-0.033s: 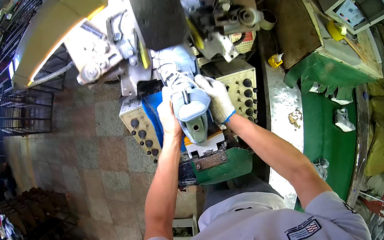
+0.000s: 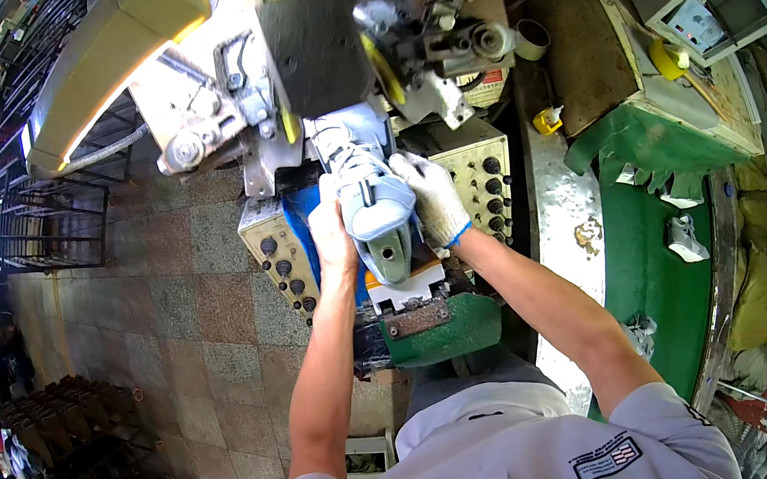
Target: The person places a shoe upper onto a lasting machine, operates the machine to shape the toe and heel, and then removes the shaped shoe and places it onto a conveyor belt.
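A light blue-grey lace-up shoe [image 2: 351, 150] on a greenish-grey last [image 2: 391, 256] lies in front of me, heel end toward me. Its far end goes under the machine's black block [image 2: 309, 39], which hides the toe. My bare left hand [image 2: 332, 233] is closed against the shoe's left side. On the right side my right hand [image 2: 434, 195], in a white knit glove with a blue cuff, grips it too, fingers toward the laces. Metal clamp arms [image 2: 206, 117] flank the block, and a white support [image 2: 409, 288] sits beneath the heel end.
Knobbed control boxes [image 2: 278, 262] stand either side of the shoe. A yellow machine arm [image 2: 119, 55] hangs at the upper left. To the right is a green-surfaced bench [image 2: 652, 296] with a white piece [image 2: 685, 238] on it. Dark racks [image 2: 69, 424] stand at lower left.
The shoe and both hands have shifted very slightly. The black block's near edge sits a little closer to me, over the shoe.
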`<state>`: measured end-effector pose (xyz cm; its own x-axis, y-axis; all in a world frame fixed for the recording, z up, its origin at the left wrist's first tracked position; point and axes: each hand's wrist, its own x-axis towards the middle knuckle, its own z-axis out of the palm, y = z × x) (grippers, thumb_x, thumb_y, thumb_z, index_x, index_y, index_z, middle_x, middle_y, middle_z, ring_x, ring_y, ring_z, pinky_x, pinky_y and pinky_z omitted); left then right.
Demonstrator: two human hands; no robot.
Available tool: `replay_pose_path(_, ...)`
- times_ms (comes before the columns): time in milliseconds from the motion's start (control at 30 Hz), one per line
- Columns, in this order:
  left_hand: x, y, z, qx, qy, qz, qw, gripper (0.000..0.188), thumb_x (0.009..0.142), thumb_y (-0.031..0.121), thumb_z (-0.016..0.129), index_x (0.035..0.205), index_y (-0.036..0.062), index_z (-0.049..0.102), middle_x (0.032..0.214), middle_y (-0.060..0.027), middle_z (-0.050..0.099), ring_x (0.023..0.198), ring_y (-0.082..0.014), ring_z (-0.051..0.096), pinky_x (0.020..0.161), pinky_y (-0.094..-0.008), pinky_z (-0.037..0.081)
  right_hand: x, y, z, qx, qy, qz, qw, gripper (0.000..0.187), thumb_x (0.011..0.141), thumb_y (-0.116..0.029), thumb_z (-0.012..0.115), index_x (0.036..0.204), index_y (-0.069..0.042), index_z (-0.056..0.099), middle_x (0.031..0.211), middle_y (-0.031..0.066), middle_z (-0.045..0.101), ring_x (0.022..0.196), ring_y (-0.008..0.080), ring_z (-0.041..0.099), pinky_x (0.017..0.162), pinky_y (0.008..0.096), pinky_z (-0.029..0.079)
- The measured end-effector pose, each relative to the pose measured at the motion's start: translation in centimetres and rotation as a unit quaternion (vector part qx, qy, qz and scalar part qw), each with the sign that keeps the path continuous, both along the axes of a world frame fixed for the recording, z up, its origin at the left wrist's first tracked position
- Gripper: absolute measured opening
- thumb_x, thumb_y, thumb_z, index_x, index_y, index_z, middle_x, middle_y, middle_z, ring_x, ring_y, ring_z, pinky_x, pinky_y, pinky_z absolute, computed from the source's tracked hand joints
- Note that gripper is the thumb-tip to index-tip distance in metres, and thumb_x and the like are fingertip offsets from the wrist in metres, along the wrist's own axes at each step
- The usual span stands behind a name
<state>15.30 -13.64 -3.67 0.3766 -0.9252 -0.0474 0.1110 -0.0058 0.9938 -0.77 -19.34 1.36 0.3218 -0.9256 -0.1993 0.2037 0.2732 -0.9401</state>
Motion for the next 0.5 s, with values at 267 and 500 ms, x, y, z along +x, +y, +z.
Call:
replay_pose_path(267, -3.1, 6.0, 6.4, 0.018, -0.024, 0.122, 0.992, 0.056, 0.104, 0.036, 0.057, 0.14, -0.0072, 0.053, 0.124, -0.0163, 0.065, 0.11, -0.0205, 0.062, 0.097, -0.0326, 0.048, -18.7, 8.2, -7.0, 0.11, -0.056, -0.269, 0.955, 0.055, 0.101, -0.03, 0.063, 0.139, 0.008, 0.05, 0.118, 0.0223, 0.069, 0.095, 0.0276, 0.073, 0.079, 0.0355, 0.06)
replay_pose_path(500, -11.3, 2.9, 10.6, 0.037, -0.239, 0.149, 0.959, 0.044, 0.083, 0.004, 0.082, 0.124, -0.0013, 0.065, 0.117, -0.0091, 0.069, 0.101, -0.0215, 0.063, 0.093, -0.0371, 0.05, -38.4, 15.2, -16.4, 0.264, -0.004, -0.43, 0.863, 0.046, 0.097, -0.027, 0.067, 0.129, 0.006, 0.058, 0.108, 0.0213, 0.071, 0.088, 0.0335, 0.073, 0.07, 0.0461, 0.059)
